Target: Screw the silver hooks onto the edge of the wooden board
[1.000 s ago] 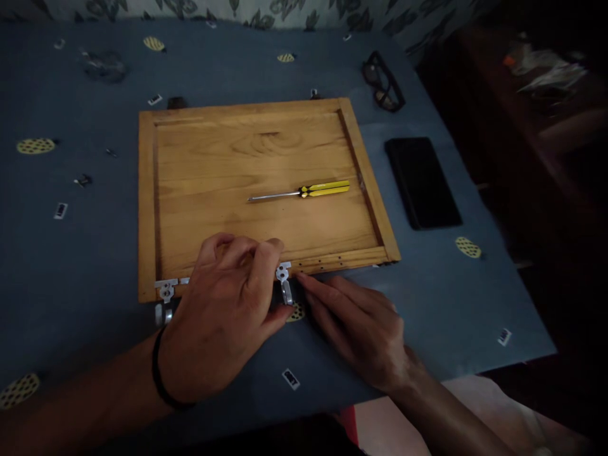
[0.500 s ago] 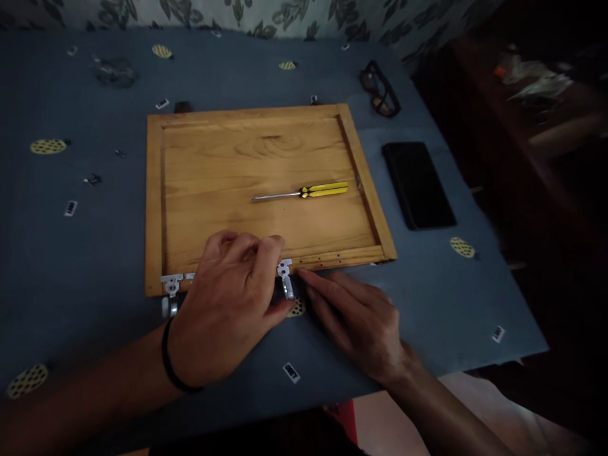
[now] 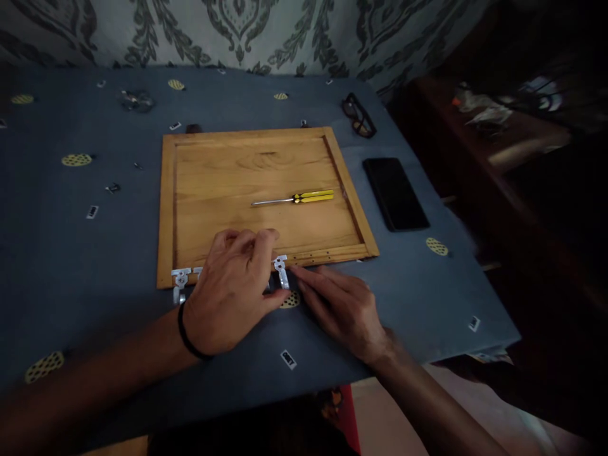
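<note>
A framed wooden panel [image 3: 266, 174] lies flat on the cloth-covered table. Silvery metal hinges sit along its near edge: one hinge [image 3: 181, 278] at the left, another hinge [image 3: 281, 271] close to the middle. Over that edge, my left hand [image 3: 232, 288] is closed around the middle hinge, thumb at its lower end and fingers curled above the frame. My right hand [image 3: 339, 307] is pinched at the edge just right of this hinge; whatever its fingertips hold is hidden. On the panel rests a screwdriver [image 3: 292, 198] with a yellow and black handle, touched by neither hand.
Right of the panel lie a black phone-like slab [image 3: 395, 193] and eyeglasses [image 3: 358, 116]. Small metal parts [image 3: 113, 188] are on the cloth at left, with a clear bundle [image 3: 135, 100] farther back. A row of small holes marks the near frame rail [image 3: 332, 253].
The camera view has tilted up and shifted, showing more of the patterned wall covering. Both hands keep nearly the same places at the hinge and panel edge.
</note>
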A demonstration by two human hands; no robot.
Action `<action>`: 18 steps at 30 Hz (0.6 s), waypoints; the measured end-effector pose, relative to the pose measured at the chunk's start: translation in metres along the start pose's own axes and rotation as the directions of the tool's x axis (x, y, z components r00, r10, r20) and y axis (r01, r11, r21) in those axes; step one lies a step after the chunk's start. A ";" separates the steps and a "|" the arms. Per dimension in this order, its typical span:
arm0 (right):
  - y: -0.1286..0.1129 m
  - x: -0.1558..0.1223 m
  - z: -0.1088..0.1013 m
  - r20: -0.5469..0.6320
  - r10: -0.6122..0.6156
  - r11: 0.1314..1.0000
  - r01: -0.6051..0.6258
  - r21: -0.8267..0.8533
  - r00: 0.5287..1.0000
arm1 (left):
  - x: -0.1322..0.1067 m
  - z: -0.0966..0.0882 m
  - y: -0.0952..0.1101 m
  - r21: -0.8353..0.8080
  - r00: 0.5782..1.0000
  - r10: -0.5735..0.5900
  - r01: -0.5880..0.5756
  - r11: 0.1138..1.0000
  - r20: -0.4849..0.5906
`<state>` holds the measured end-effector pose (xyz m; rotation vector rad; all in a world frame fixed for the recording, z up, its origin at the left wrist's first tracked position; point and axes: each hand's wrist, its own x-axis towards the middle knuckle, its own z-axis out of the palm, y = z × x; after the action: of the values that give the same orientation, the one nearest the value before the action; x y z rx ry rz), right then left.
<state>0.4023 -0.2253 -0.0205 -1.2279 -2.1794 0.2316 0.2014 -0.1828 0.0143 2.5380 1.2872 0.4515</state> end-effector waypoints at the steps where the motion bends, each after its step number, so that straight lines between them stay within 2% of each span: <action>1: 0.000 0.000 0.000 0.007 -0.004 1.000 0.004 0.002 1.000 | 0.000 0.000 0.000 0.001 1.000 0.003 -0.003 1.000 -0.004; 8: 0.001 0.003 0.001 0.072 -0.048 0.998 0.050 -0.025 0.996 | -0.002 0.000 0.000 -0.022 1.000 0.016 -0.016 1.000 -0.024; 18: 0.001 0.002 0.000 0.091 -0.040 0.998 0.044 -0.042 0.995 | -0.001 0.001 0.000 -0.037 0.998 0.010 -0.012 0.999 -0.055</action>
<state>0.4026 -0.2226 -0.0200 -1.2157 -2.2969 0.2264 0.2011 -0.1832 0.0136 2.5196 1.2715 0.5457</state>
